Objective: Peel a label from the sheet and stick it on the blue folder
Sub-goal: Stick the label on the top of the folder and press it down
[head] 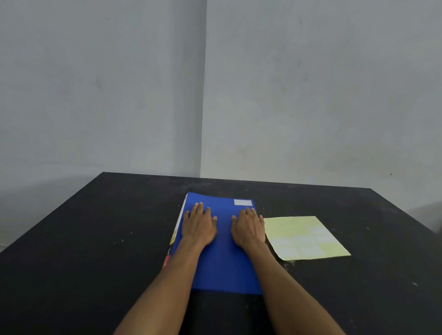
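Left hand: the left hand (199, 223) lies palm down on the flat blue plastic folder (222, 267), fingers spread and straight, gripping nothing; it rests near the folder's left edge, and its bare forearm runs back toward the camera across the folder's near left corner.

Right hand: the right hand (248, 227) lies palm down on the same cover, fingers splayed and flat, gripping nothing; it sits at the folder's right edge, with the little finger reaching out toward the paper beside it.

Hands together: they rest side by side, apart, with a strip of bare blue cover between them.

Folder: it lies closed under both hands on the matte black table (81, 262); its far end reaches past the fingertips and its near end lies between the two forearms. A white strip with yellow and red markings runs along its left edge, outside the left hand.

Label: a small white rectangular label (243, 202) is on the folder's far right corner, just beyond the right hand's fingertips and not touched by them.

Sheet: the pale yellow square label sheet (305, 238) lies flat on the table just right of the right hand, turned at a slight angle; several paler rectangles show on it, too washed out to count.

Backdrop: a plain grey wall (321, 95) stands beyond the table's far edge.
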